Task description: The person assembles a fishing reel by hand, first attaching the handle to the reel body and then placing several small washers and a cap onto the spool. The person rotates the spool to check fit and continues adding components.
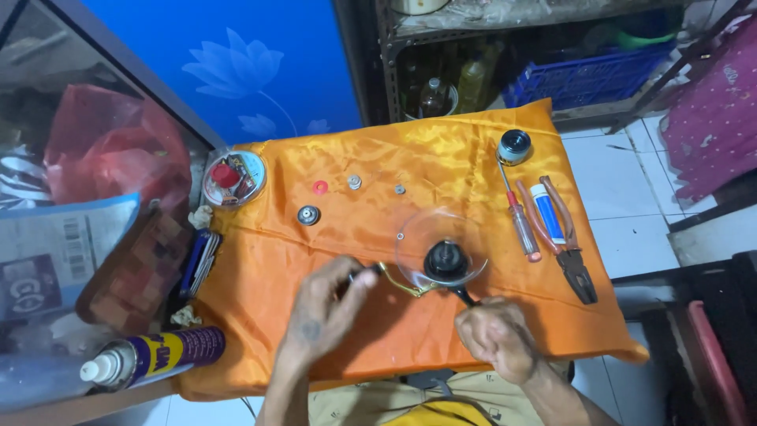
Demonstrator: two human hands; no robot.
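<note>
Two hands (327,304) (497,335) on, seemingly, spool (446,262).

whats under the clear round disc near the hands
Through the clear disc shows the orange cloth. A black knob-shaped part sits at its middle, with a brass-coloured piece at its edge. Whatever lies beneath the black part is covered.
</note>
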